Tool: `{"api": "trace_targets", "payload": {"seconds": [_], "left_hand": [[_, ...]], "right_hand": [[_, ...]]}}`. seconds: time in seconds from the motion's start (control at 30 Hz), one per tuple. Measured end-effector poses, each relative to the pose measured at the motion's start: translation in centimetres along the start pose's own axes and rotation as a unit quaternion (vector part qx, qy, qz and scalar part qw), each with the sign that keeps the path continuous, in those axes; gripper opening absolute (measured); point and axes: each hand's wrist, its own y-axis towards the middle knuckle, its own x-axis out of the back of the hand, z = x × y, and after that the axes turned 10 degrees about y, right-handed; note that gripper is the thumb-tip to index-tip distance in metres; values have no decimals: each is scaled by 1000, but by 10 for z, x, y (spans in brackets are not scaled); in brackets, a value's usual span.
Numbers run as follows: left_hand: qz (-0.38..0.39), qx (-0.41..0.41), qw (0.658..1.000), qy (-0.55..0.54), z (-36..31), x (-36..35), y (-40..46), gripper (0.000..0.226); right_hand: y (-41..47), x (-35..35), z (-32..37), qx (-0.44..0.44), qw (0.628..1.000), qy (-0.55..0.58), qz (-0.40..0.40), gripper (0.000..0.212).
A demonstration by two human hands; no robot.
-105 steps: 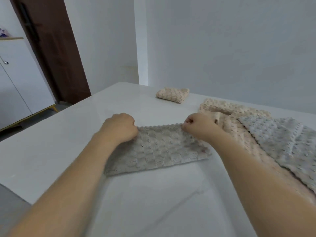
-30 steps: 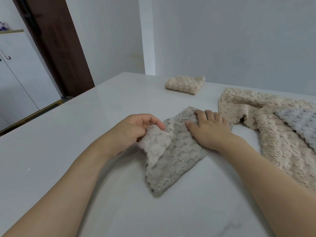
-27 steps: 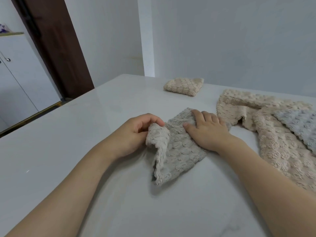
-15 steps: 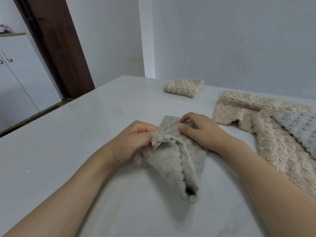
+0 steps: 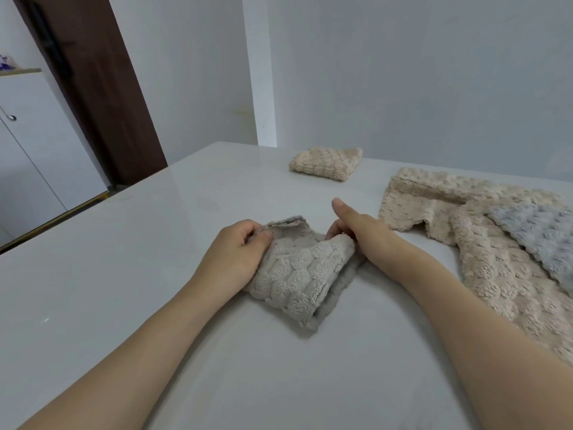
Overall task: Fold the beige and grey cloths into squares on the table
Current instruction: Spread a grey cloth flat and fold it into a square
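A grey-beige textured cloth (image 5: 297,274) lies folded over on the white table (image 5: 124,274) in the middle of the view. My left hand (image 5: 235,256) grips its left far corner with curled fingers. My right hand (image 5: 356,231) pinches the right far corner, its index finger sticking out straight. A beige cloth folded into a square (image 5: 325,162) sits farther back. Unfolded beige cloths (image 5: 483,265) spread at the right with a grey cloth (image 5: 539,237) on top.
The table's left edge runs diagonally from the far corner toward me. Beyond it stand a dark brown door (image 5: 93,88) and a white cabinet (image 5: 28,156). A pale wall closes the far side.
The cloth was a long strip held at both far corners. My left hand lifted its left end and brought it over to the right, and both hands now hold the doubled far edge.
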Motion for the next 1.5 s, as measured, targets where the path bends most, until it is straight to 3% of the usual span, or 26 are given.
{"api": "trace_targets", "payload": {"seconds": [0.2, 0.3, 0.4, 0.43, 0.57, 0.73, 0.9, 1.03, 1.2, 1.5], "left_hand": [[-27, -13, 999, 30, 2, -5, 3, 39], [-30, -4, 998, 53, 1, -5, 2, 47], [-25, 4, 998, 54, 3, -4, 3, 52], [-22, 6, 999, 46, 4, -4, 3, 52], [-1, 15, 1000, 2, 3, -2, 2, 43], [21, -11, 1000, -2, 3, -1, 2, 35], [-3, -17, 1000, 26, 10, -3, 4, 43], [-8, -3, 999, 30, 11, -4, 6, 39], [24, -13, 1000, -5, 11, -4, 3, 8], [14, -1, 1000, 12, 11, -2, 2, 10]], "right_hand": [[-4, 5, 6, 24, 993, -92, 77, 58], [-7, 15, 11, -6, 989, -5, 145, 75], [-11, 15, 23, -55, 977, 19, 203, 70], [-9, 14, 23, -59, 980, -20, 188, 73], [-9, 5, 30, -16, 986, -98, 137, 38], [-11, 7, 45, -25, 996, 18, 79, 9], [-12, 4, 41, -71, 987, -53, 136, 28], [-14, 8, 41, -83, 980, -82, 164, 22], [-11, 13, 37, -103, 977, -60, 175, 48], [-15, 15, 38, -65, 984, 1, 167, 42]]}}
